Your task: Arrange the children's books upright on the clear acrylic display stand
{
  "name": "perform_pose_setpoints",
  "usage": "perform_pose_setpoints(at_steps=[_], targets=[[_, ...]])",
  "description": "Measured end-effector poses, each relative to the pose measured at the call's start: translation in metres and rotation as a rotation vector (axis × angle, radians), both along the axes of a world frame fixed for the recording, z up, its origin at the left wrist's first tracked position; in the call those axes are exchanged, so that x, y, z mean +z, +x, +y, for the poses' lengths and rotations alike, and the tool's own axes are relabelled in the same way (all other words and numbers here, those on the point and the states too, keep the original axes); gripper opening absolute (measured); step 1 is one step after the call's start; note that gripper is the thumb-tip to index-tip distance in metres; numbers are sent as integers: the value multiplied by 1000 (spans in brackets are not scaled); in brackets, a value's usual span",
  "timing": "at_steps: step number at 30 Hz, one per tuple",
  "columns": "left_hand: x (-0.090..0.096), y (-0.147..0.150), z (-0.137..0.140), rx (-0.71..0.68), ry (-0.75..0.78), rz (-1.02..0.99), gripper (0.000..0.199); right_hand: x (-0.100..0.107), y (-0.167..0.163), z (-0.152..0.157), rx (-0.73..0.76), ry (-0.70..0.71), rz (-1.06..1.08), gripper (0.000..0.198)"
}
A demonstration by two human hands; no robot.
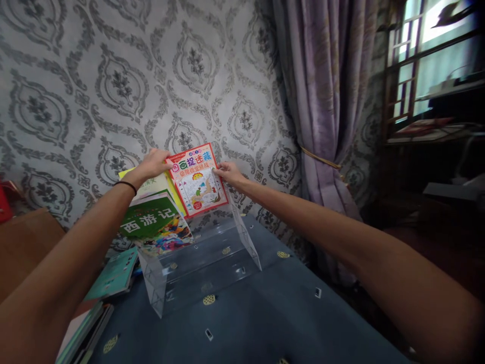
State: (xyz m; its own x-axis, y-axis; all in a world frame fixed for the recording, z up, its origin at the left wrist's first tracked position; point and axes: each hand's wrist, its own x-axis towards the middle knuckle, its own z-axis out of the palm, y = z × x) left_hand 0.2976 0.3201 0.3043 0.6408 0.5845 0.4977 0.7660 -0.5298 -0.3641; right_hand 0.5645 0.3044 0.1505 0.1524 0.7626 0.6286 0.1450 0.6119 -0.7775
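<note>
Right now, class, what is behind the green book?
A pale and yellow cover shows above the green book; its lower part is hidden. The left hand covers some too.

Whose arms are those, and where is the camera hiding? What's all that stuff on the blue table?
There's no robot here, just a person. The camera sits on their head, looking forward and down, so you see roughly what they see. There is only one picture.

The left hand and right hand hold a red-edged book by its sides. Below it, a see-through rack stands on a dark blue cloth. A green book and a yellow book stand at its left side. Nearer the left arm lie a teal book and more books.
</note>
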Motion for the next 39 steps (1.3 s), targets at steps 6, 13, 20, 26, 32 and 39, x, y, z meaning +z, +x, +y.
perform_pose_setpoints(at_steps=[6, 13, 20, 26, 32, 39], targets=[[-3, 3, -10, 88, 63, 51, 29, 1, -2, -2, 2, 11, -6, 28], [-1, 9, -19, 33, 56, 2, 24, 1, -1, 2, -9, 36, 22, 25], [-2, 17, -37, -30, -229, -241, 16, -1, 2, -2, 1, 61, 35, 28], [-7, 20, -38, -102, -458, -504, 15, -2, 0, -12, 33, 115, 48, 27], [-3, 17, -31, -142, -531, -607, 17, 1, 0, -16, 30, 153, 44, 25], [16, 12, -32, -194, -505, -657, 16, 23, -1, -9, 40, 260, 45, 23]])
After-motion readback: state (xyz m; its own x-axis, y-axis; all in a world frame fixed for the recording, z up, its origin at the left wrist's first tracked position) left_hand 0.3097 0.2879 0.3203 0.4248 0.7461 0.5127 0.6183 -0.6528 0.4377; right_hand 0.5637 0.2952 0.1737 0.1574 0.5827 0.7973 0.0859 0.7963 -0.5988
